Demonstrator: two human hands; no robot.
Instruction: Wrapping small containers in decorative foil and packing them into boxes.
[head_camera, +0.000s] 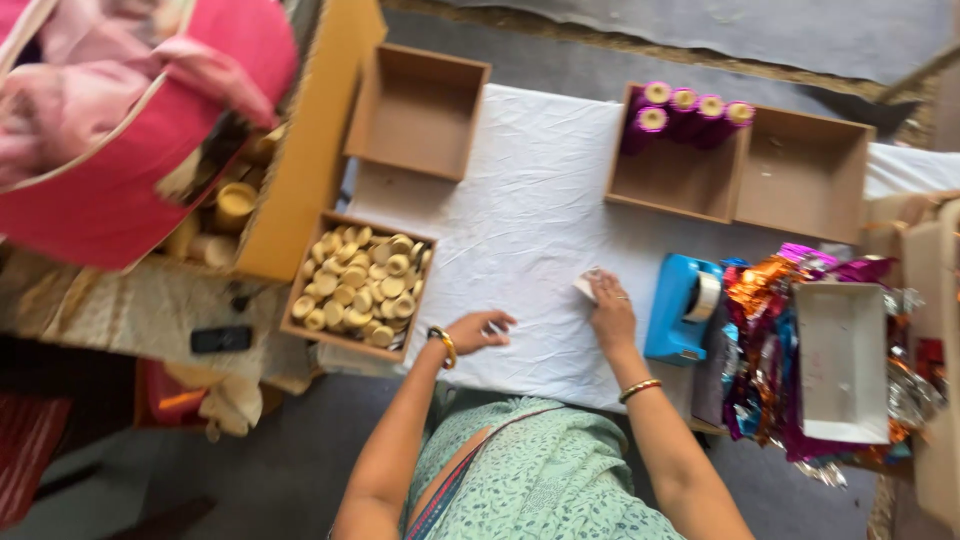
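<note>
On the white cloth (530, 220), right hand (612, 315) pinches a small wrapper (588, 283) near the tape dispenser (683, 308); left hand (478, 330) rests loosely curled (empty, it seems) beside the box of caps (360, 285).

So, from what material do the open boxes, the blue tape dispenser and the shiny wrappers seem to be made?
The open boxes look like brown cardboard or thin board: matte, flat walls, raw edges. The blue tape dispenser seems moulded plastic, smooth and slightly glossy. The shiny wrappers look like metallic foil or film: crinkled, with bright reflections in copper, pink and blue. The right hand rests beside the dispenser.
</note>
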